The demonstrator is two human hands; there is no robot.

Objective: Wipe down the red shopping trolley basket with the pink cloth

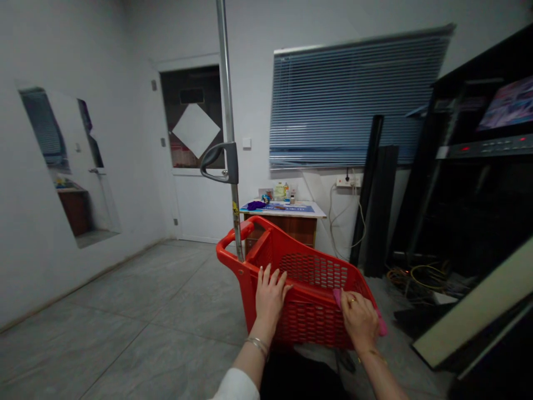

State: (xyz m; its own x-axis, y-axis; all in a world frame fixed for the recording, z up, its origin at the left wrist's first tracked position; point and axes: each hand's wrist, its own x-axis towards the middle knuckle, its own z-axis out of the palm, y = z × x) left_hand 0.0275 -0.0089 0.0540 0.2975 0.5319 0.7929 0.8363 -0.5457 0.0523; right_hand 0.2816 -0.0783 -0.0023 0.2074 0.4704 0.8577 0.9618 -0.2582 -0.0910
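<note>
A red plastic shopping cart basket stands right in front of me, with a perforated wall and a raised handle end at the left. My left hand rests on its near rim, fingers stretched out and apart. Further right along the same rim, my right hand is closed on a pink cloth and presses it against the basket. Parts of the cloth stick out on both sides of that hand. A metal pole with a grey looped handle rises at the basket's left end.
Behind the basket, a small desk against the wall carries bottles and a purple cloth. To the right are a dark rack with a screen, loose cables and a leaning pale board. Grey floor lies to the left.
</note>
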